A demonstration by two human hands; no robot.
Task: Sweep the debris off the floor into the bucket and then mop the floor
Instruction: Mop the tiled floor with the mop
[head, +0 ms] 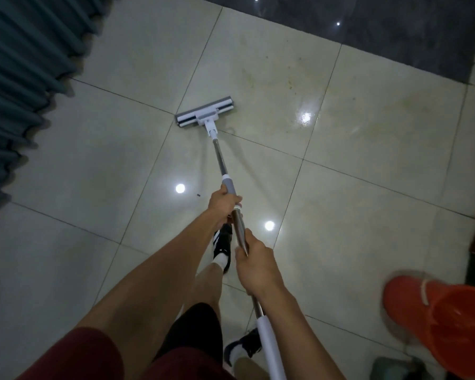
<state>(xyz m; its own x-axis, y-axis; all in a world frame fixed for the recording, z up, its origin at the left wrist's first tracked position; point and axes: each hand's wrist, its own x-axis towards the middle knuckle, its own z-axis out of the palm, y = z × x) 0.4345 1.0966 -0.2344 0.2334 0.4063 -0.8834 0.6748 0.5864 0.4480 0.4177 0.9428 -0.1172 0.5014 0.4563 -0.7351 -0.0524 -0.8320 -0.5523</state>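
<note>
1. The orange bucket is blurred and cut off at the lower right edge.
2. The mop lies flat on the tiled floor ahead.
3. The left hand grips the grey sleeve; the right hand wraps the metal pole lower down.

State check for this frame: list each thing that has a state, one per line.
mop: head flat on the floor, handle slanted
left hand: grips the grey collar
right hand: grips the steel shaft
bucket: tilted, mouth open
floor: glossy, yellowish stains ahead
curtain: hanging, pleated
</note>
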